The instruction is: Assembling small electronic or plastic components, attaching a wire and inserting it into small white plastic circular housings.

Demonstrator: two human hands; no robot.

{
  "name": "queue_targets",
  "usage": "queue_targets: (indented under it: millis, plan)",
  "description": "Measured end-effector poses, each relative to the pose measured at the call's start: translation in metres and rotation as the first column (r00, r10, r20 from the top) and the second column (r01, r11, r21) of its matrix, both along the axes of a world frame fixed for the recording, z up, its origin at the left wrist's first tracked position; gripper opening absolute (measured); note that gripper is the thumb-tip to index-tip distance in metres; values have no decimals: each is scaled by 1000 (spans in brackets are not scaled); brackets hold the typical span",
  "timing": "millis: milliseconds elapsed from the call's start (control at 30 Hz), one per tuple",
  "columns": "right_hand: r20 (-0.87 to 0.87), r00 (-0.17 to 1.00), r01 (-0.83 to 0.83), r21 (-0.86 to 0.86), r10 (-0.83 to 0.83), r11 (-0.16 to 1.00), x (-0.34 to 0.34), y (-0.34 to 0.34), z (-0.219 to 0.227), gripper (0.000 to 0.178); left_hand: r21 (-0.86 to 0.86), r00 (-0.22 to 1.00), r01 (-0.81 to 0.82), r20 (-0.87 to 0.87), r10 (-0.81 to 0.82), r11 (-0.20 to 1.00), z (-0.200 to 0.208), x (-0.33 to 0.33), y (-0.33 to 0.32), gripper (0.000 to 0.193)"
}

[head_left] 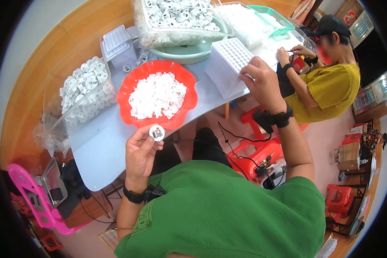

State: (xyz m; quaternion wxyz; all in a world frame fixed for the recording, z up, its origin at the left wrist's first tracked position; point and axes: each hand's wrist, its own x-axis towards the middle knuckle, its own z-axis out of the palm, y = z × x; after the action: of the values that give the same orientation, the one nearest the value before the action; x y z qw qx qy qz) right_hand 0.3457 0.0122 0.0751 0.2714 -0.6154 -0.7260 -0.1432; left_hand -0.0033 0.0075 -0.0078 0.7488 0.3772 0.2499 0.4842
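Note:
My left hand (141, 151) is closed on a small round white plastic part (157, 133) with a metal piece in its middle, in front of the red scalloped bowl (190, 92). The bowl holds a heap of tiny white pieces (157, 95). My right hand (262, 79) is at the near right edge of a stack of white trays (221, 77), whose top shows rows of round spots. Its thumb and fingertips are pinched together there. Whatever is between them, if anything, is too small to make out.
A clear bin (109, 88) of white round parts stands left on the pale table (88, 150). Behind, another clear bin (142, 36) of such parts rests on a pale green basin (180, 55). A co-worker in a yellow shirt (333, 86) sits at the right, near red stools (262, 152).

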Motion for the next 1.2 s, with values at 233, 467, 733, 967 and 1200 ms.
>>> queue_targets:
  millis: [233, 467, 733, 967, 1200]
  plan:
    - [-279, 959, -64, -16, 57, 998, 14, 4, 8, 7, 3, 1000, -2, 20, 2, 1000, -2, -3, -3, 29]
    - [-10, 999, -42, 407, 51, 912, 25, 6, 20, 9, -5, 999, -5, 50, 6, 1000, -4, -6, -2, 29]
    - [-157, 942, -206, 429, 297, 879, -51, -38, 53, 13, -29, 997, -51, 63, 53, 998, -10, -18, -11, 29]
    - [-300, 786, -474, 271, 541, 838, -151, 3, 27, 11, 35, 994, -76, 87, 72, 996, -13, -42, -18, 32]
    - [-76, 860, -454, 340, 505, 823, -190, 112, 9, 8, 27, 975, -196, 111, 192, 980, -25, -77, -29, 32]
